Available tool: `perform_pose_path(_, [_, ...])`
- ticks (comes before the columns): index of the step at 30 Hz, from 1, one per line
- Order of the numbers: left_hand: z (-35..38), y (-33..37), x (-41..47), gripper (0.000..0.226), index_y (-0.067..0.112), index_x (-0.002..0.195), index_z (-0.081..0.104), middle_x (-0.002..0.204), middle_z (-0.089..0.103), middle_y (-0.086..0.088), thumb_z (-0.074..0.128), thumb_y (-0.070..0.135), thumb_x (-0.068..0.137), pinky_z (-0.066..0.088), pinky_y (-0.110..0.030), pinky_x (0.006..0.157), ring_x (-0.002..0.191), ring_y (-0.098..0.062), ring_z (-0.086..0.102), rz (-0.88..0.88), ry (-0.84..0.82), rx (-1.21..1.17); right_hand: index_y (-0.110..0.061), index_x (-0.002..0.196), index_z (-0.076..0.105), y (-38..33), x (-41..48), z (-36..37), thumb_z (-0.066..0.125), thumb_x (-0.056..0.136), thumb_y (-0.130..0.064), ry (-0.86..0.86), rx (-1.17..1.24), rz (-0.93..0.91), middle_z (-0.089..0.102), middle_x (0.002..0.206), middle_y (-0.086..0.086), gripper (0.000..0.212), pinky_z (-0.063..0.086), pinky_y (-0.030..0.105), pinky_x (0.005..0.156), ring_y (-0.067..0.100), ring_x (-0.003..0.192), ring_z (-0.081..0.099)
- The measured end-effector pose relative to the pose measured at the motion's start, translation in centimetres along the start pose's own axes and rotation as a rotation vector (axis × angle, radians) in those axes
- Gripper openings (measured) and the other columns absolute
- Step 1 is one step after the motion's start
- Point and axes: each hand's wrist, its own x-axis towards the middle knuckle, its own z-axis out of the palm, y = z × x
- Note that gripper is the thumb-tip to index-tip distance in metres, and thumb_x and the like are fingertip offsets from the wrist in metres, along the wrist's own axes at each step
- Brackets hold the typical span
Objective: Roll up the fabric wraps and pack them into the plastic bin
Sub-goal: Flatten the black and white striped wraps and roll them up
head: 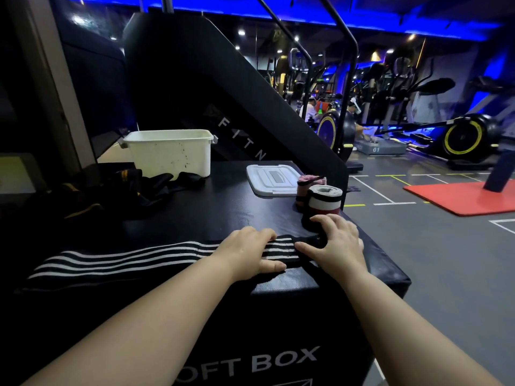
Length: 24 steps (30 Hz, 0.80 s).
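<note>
My left hand (250,250) presses flat on the black white-striped fabric wrap (125,260) across the black padded box (223,213); my right hand (334,240) curls round its started roll. Two finished rolls (323,200) stand unpacked; loose dark wraps (111,188) wait beside the white plastic bin (170,154).

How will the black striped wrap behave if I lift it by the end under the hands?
Probably floppy: the striped wrap lies flat and slightly wavy along the box top, so the long tail would likely dangle. It looks thin, so probably light. The end gathered under the right hand may unwind if released.
</note>
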Motion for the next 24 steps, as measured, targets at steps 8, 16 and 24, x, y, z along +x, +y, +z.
perform_pose_path(8, [0.6,-0.6,-0.4,0.063,0.034,0.133,0.046,0.126,0.054,0.001,0.054,0.071,0.082,0.039,-0.039,0.102,0.121,-0.024,0.045,0.024,0.008,0.016,-0.039,0.085,0.075,-2.7,0.6,-0.2,0.058,0.08,-0.031,0.008,-0.307,-0.529,0.071,0.091,-0.019,0.02,0.026,0.024,0.086,0.01,0.101,0.061])
perform_pose_path(16, [0.0,-2.7,-2.0,0.065,0.033,0.133,0.047,0.129,0.055,0.01,0.054,0.072,0.081,0.036,-0.038,0.102,0.121,-0.019,0.042,0.008,0.038,0.023,-0.038,0.122,0.059,-6.0,1.1,-0.3,0.051,0.086,-0.021,-0.243,-0.513,-0.372,0.064,0.12,-0.008,0.041,0.033,0.035,0.093,0.017,0.109,0.059])
perform_pose_path(24, [0.1,-2.8,-2.3,0.072,0.028,0.136,0.044,0.13,0.054,0.001,0.056,0.072,0.08,0.036,-0.038,0.103,0.125,-0.022,0.042,-0.045,0.058,-0.006,-0.039,0.119,0.06,-6.1,-0.4,1.9,0.03,0.09,-0.073,-0.222,-0.499,-0.247,0.049,0.111,-0.005,0.055,0.024,0.035,0.099,0.018,0.113,0.044])
